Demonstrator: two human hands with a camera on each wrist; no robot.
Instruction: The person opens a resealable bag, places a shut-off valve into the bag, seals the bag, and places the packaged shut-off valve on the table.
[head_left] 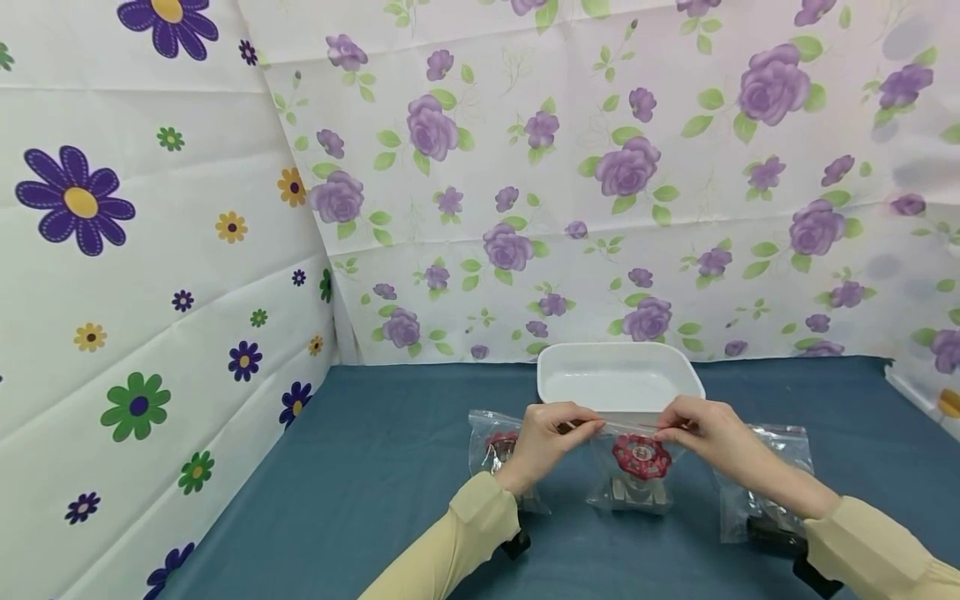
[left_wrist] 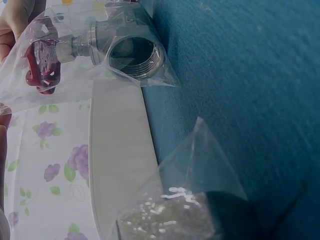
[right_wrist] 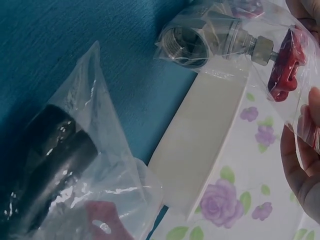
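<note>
A metal valve (left_wrist: 100, 45) with a red handwheel (head_left: 641, 457) sits inside a clear zip bag (head_left: 600, 492) in the middle of the table. My left hand (head_left: 551, 437) pinches the bag's top edge at its left end. At the right end of the same edge, my right hand (head_left: 712, 437) pinches it between thumb and fingers. The edge is stretched between both hands. Both wrist views show the threaded opening (right_wrist: 187, 47) of the valve through the plastic. Whether the seal is fully closed cannot be made out.
Behind the hands stands a white tray (head_left: 622, 375). Another clear bag (head_left: 483, 429) with a red-topped metal part lies by the left forearm. Beside the right forearm is a bag (head_left: 791, 446) holding a dark-handled item (right_wrist: 55, 160). Flowered cloth (head_left: 525, 167) hangs behind the table.
</note>
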